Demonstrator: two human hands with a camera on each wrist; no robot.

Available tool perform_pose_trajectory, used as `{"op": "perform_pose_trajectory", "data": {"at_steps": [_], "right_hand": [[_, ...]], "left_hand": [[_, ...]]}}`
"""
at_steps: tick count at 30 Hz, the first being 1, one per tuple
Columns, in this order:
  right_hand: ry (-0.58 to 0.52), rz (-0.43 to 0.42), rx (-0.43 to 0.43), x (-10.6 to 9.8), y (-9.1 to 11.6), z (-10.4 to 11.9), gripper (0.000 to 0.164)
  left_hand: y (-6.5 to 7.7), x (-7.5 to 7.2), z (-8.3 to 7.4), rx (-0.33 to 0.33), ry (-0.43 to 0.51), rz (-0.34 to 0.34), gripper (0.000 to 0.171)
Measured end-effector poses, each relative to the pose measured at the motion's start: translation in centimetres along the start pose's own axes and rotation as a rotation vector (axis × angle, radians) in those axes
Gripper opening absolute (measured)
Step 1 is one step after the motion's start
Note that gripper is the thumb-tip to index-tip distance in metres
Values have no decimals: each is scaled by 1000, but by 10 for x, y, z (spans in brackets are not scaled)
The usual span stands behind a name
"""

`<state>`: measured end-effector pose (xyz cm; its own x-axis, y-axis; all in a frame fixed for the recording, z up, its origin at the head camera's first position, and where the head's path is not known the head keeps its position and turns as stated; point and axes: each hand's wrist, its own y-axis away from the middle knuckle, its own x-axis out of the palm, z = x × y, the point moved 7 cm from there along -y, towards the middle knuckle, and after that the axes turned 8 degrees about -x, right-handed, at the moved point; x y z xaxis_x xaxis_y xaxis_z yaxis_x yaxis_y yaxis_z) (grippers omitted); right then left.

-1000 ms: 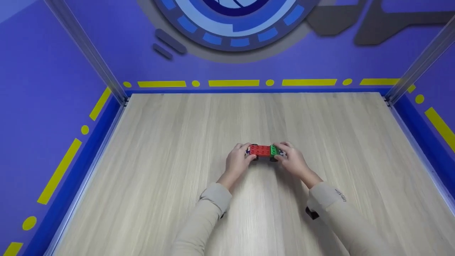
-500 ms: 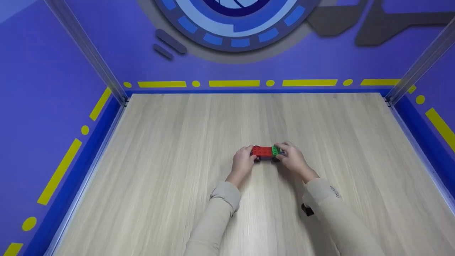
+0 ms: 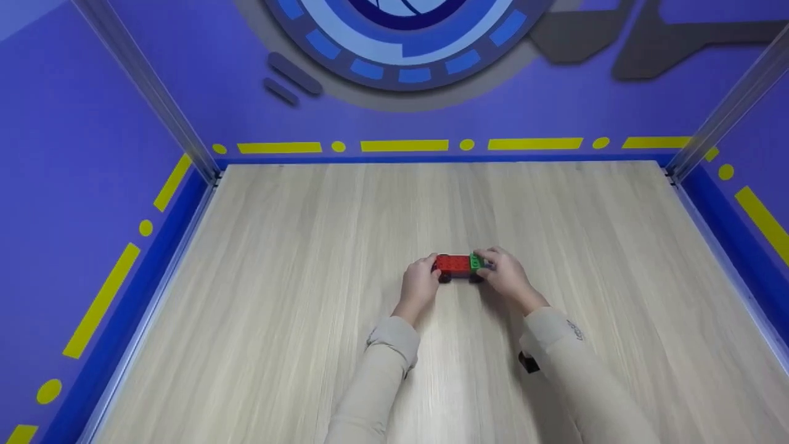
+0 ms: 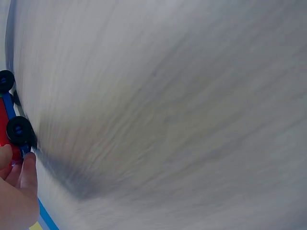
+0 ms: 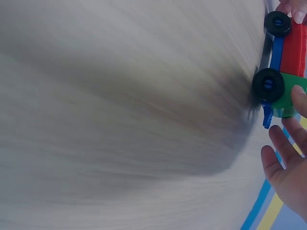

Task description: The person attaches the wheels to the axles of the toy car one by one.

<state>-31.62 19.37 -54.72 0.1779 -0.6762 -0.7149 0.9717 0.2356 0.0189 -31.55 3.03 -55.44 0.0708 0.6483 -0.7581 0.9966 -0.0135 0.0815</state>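
Observation:
A toy car built of bricks stands between my hands in the middle of the head view. On its blue wheeled base (image 5: 277, 53) with black wheels (image 5: 268, 85) sit a long red brick (image 3: 454, 264) and, to the right, a green brick (image 3: 475, 261). My left hand (image 3: 421, 283) grips the car's left end, thumb in front and fingers behind. At the opposite end my right hand (image 3: 507, 274) pinches the green brick between thumb and index finger. In the right wrist view its lower fingers (image 5: 283, 146) are spread below a blue hook (image 5: 267, 117).
A pale wood-grain tabletop (image 3: 296, 259) lies under the car and both hands. Purple-blue panels with yellow marks (image 3: 404, 145) stand along its back and sides. Metal posts (image 3: 157, 92) rise at the back corners.
My left hand has moved right, closer in around the car's left end. The car has shifted slightly right and toward me. My right forearm has drifted a little left.

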Motion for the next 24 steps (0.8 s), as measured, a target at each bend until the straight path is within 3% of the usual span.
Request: {"op": "perform_pose_trajectory", "data": {"at_steps": [10,13,18,21,24], "right_hand": [[70,-28,-5,0,-4,2,43],[55,-26,12,0,-4,1,46],[14,-4,17,-1,-2,-1,54],[4,9,-9,-6,0,0,54],[38,-6,-63,-16,4,3,50]], "left_hand": [[-1,-5,-2,28,-51,-47,32],[-1,-5,-1,22,-61,-36,28],[-3,-6,3,19,-105,17,40],[-5,-13,8,25,-140,37,49],[-8,-28,16,54,-174,11,50]]}}
